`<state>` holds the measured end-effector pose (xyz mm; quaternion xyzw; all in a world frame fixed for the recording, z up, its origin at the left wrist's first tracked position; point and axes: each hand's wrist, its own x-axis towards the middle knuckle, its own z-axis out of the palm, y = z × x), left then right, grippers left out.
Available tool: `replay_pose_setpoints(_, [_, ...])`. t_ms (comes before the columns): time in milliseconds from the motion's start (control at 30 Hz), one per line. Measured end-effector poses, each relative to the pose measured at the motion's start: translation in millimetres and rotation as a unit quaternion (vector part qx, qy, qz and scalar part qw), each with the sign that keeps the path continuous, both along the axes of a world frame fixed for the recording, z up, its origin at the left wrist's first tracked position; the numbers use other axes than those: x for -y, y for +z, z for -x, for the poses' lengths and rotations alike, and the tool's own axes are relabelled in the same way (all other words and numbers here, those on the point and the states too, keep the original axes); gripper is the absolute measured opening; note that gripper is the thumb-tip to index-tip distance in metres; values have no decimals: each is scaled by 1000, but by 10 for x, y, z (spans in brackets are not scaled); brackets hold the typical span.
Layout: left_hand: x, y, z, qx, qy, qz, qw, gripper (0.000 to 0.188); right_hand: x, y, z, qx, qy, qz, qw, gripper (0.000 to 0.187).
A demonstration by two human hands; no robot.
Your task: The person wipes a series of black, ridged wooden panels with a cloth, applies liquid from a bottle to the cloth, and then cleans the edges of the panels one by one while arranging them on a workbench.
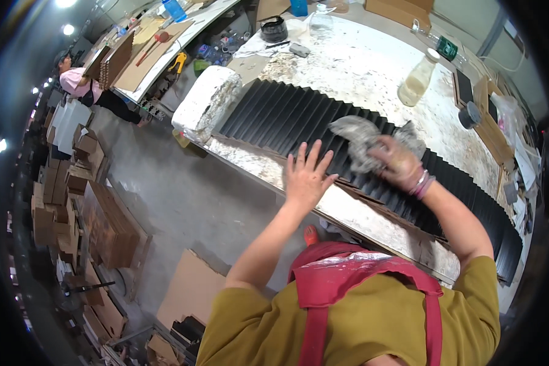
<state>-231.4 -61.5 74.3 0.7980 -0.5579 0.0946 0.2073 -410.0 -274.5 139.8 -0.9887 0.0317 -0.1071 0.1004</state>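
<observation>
A long black pleated bellows cover [280,119] stretches diagonally across the white, stained worktable [366,55]. My left hand [308,175] lies on its near edge with the fingers spread and nothing held. Farther right, my right hand [400,163] is closed round a crumpled grey rag [363,139] and presses it on the pleats. The rag hides part of the cover beneath it. A white foam block [207,102] stands at the cover's left end.
Behind the cover stand a bottle of pale liquid [418,78] and a dark tub [274,29]. A wooden tray [491,122] sits at the right. Cardboard boxes [110,222] are stacked on the floor at left. Another person [76,85] stands by a far bench.
</observation>
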Motion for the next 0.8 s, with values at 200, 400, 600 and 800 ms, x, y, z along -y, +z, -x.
replay_pose_setpoints(200, [-140, 52, -161, -53, -7, 1, 999, 66, 665, 359, -795, 50, -186, -89, 977, 44])
replay_pose_setpoints(400, [-481, 122, -1579, -4, 271, 96, 958, 71, -369, 268, -1706, 10, 195, -15, 981, 52])
replay_pose_setpoints(600, [-472, -24, -2001, -160, 192, 117, 961, 54, 325, 371, -2220, -27, -84, -267, 960, 44])
replay_pose_setpoints(800, [-560, -315, -2065, -97, 209, 80, 970, 56, -540, -46, -3097, 116, 290, -19, 950, 46])
